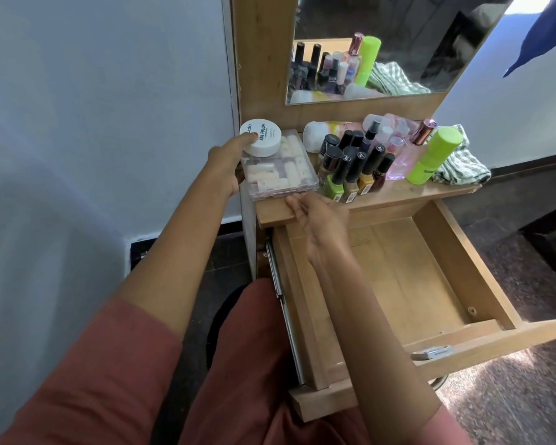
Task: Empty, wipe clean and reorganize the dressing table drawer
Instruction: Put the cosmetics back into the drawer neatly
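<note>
- The drawer (463, 268) is pulled out and bare inside.
- The clear box (280, 168) sits on the desk (398, 195), just above the drawer's back left corner. The white tub (264, 138) rides on top of it.
- I think the box is light, stiff and a bit slippery, and the tub could slide off. I would hold both short ends and keep it flat.
- My left hand (227, 165) grips the box's left end, with one finger pressing on the tub.
- My right hand (321, 220) is loose and holds nothing. Its straight fingertips touch the box's near edge.
</note>
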